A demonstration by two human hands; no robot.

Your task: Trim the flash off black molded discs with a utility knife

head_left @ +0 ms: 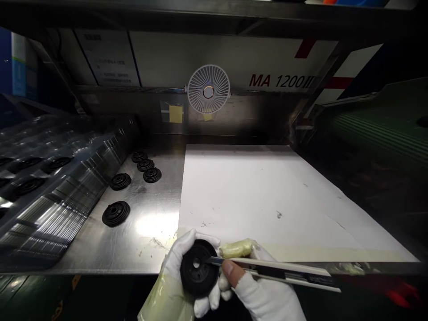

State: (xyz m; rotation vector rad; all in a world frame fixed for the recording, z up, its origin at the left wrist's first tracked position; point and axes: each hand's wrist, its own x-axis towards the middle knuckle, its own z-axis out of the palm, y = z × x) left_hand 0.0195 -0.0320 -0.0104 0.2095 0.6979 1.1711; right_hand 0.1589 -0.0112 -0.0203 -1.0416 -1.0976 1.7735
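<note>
The left hand (173,263) holds a black rubber disc (196,268) by its rim at the front edge of the desk (100,254), the right hand (259,296) closes on a cutter knife (284,274), and the disc seems light, stiff, maybe slippery, so the rim is best for hold.

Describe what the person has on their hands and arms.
The left hand and right hand wear white fabric gloves. A translucent, pale yellow-green sleeve covers the left forearm. The right thumb tip is uncovered, and a pale yellow-green wrap seems to cover a right finger.
</note>
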